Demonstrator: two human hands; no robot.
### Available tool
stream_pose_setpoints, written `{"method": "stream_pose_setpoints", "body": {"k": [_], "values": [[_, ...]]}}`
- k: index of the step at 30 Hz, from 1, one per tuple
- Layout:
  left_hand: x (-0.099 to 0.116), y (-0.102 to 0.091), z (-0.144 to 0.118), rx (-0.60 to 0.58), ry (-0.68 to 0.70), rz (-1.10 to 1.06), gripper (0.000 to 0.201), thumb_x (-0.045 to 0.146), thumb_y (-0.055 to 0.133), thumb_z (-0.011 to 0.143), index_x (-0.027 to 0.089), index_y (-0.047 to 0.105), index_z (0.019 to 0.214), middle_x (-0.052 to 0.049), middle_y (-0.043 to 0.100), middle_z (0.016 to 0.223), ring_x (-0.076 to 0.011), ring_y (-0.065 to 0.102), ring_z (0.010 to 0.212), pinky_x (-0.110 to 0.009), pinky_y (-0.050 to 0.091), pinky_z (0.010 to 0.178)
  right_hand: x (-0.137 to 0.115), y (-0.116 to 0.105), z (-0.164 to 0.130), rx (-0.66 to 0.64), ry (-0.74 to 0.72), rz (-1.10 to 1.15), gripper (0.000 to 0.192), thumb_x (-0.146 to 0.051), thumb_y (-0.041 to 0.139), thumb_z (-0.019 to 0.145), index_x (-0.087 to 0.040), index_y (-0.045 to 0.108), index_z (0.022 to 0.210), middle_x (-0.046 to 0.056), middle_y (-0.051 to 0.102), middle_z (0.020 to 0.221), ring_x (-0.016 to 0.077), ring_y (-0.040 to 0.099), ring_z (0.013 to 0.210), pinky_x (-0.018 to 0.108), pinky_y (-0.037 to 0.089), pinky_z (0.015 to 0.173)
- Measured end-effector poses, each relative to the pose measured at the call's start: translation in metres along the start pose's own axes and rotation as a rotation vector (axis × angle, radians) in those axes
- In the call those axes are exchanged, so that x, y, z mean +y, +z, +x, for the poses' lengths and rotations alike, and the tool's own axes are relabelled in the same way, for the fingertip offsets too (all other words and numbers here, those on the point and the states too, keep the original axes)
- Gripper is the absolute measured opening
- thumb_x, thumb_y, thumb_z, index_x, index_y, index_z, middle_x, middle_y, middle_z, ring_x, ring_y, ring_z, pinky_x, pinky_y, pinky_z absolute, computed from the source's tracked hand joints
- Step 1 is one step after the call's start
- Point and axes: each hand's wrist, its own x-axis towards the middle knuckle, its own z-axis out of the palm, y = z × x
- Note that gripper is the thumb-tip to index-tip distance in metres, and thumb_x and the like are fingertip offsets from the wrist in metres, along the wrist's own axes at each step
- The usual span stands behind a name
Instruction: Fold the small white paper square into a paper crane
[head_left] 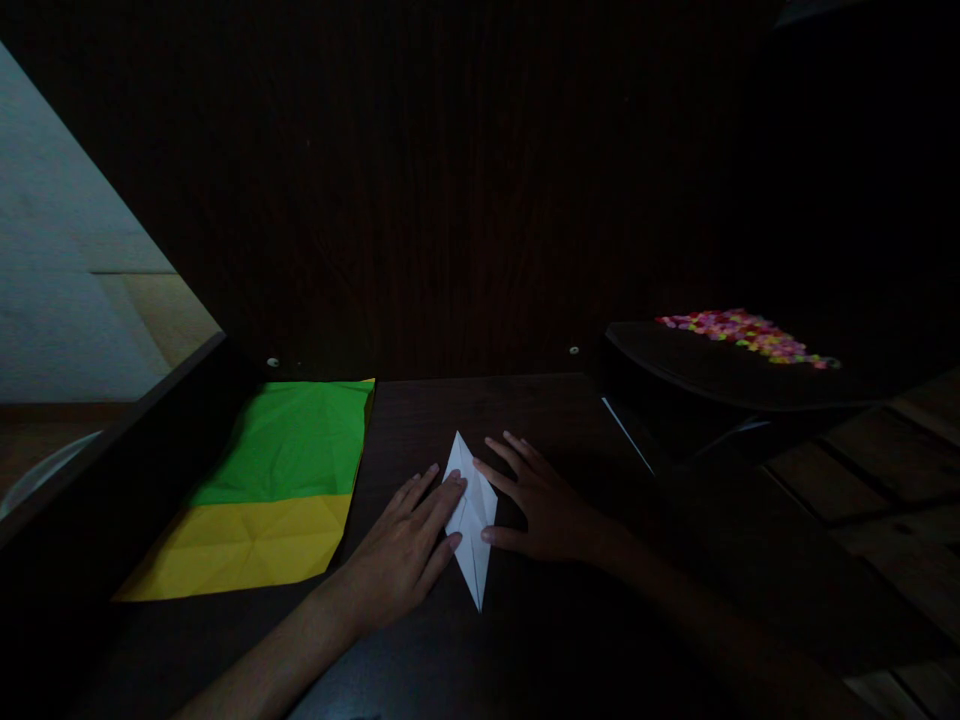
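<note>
A dark tray (675, 365) at right holds small multicoloured beads (746, 335), while on the dim wooden worktop (525, 640) both hands lie flat, fingers spread – left hand (405, 550), right hand (544, 505) – pressing a white folded paper (472, 520), creased green (292, 440) and yellow (247, 545) sheets lying nearby at left.

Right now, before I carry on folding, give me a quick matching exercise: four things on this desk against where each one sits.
Things:
1. white folded paper
2. green sheet
3. yellow sheet
4. coloured bits

Places:
A. far right, on a dark raised surface
B. left, nearer the desk's back wall
C. between the left hand and right hand
D. left, nearer the person

Pairs: 1-C, 2-B, 3-D, 4-A
</note>
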Motion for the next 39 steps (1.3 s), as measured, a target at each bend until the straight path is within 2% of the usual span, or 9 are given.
{"method": "stream_pose_setpoints", "body": {"k": [3,6,10,13,21,25,29,32,39], "values": [[0.001,-0.002,0.001,0.002,-0.01,-0.001,0.05,0.032,0.043,0.101,0.015,0.034,0.147,-0.011,0.034,0.155,-0.0306,0.024,0.145,-0.052,0.036,0.112,-0.002,0.0,-0.002,0.001,0.005,0.002,0.086,-0.068,0.055,0.084,-0.023,0.029,0.152,0.012,0.014,0.161,0.0361,0.005,0.147,0.057,0.016,0.117],[0.001,-0.003,0.002,0.006,0.013,0.018,0.043,0.031,0.043,0.1,0.015,0.043,0.141,-0.01,0.034,0.156,-0.0309,0.024,0.145,-0.053,0.037,0.112,-0.004,0.003,-0.005,0.067,-0.02,-0.006,0.074,-0.06,0.057,0.087,-0.023,0.037,0.148,0.01,0.019,0.16,0.035,0.008,0.147,0.056,0.022,0.116],[-0.001,-0.002,0.001,0.018,0.035,0.038,0.044,0.031,0.045,0.1,0.015,0.043,0.141,-0.011,0.034,0.155,-0.0321,0.025,0.145,-0.054,0.038,0.11,-0.006,0.007,-0.008,0.178,-0.127,-0.009,0.047,-0.046,0.06,0.09,-0.025,0.058,0.133,0.009,0.028,0.157,0.0325,0.016,0.146,0.054,0.032,0.112],[-0.002,-0.001,0.0,0.035,0.037,0.04,0.045,0.03,0.046,0.1,0.017,0.042,0.142,-0.011,0.035,0.155,-0.0322,0.027,0.144,-0.055,0.039,0.109,-0.006,0.009,-0.007,0.23,-0.19,0.004,0.034,-0.036,0.06,0.093,-0.026,0.064,0.125,0.008,0.036,0.152,0.0313,0.02,0.144,0.054,0.035,0.11],[-0.004,0.002,0.0,0.025,0.034,0.029,0.046,0.029,0.047,0.099,0.018,0.042,0.143,-0.011,0.036,0.155,-0.0329,0.028,0.143,-0.057,0.04,0.107,-0.012,0.016,0.002,0.396,-0.089,0.11,0.021,-0.022,0.067,0.088,-0.028,0.074,0.106,0.007,0.057,0.129,0.0302,0.038,0.131,0.053,0.046,0.101],[-0.003,0.001,0.002,0.069,0.055,0.02,0.045,0.025,0.049,0.098,0.02,0.045,0.142,-0.012,0.042,0.151,-0.0341,0.034,0.139,-0.059,0.04,0.105,-0.013,0.02,0.005,0.472,-0.052,0.172,0.015,-0.019,0.071,0.084,-0.027,0.078,0.094,0.007,0.061,0.118,0.0286,0.045,0.121,0.05,0.048,0.097],[0.001,-0.003,0.005,0.096,0.058,-0.025,0.039,0.022,0.05,0.096,0.022,0.055,0.135,-0.012,0.056,0.134,-0.0316,0.049,0.121,-0.054,0.045,0.097,-0.014,0.02,0.005,0.484,-0.038,0.205,0.011,-0.017,0.073,0.081,-0.025,0.078,0.087,0.008,0.06,0.117,0.0279,0.047,0.116,0.049,0.048,0.096],[0.002,-0.005,0.006,0.105,0.038,-0.063,0.037,0.019,0.051,0.095,0.022,0.058,0.132,-0.012,0.059,0.123,-0.0292,0.053,0.107,-0.049,0.049,0.087,-0.014,0.018,0.003,0.474,-0.083,0.221,0.01,-0.017,0.072,0.081,-0.024,0.077,0.087,0.009,0.059,0.117,0.0277,0.046,0.116,0.048,0.048,0.095],[-0.001,-0.004,0.006,0.12,0.033,-0.151,0.048,0.007,0.052,0.089,0.025,0.058,0.133,-0.01,0.06,0.12,-0.0282,0.051,0.107,-0.046,0.047,0.086,-0.017,0.01,-0.002,0.426,-0.208,0.244,0.011,-0.016,0.068,0.083,-0.022,0.074,0.09,0.009,0.058,0.116,0.0261,0.048,0.115,0.047,0.048,0.095]]}}
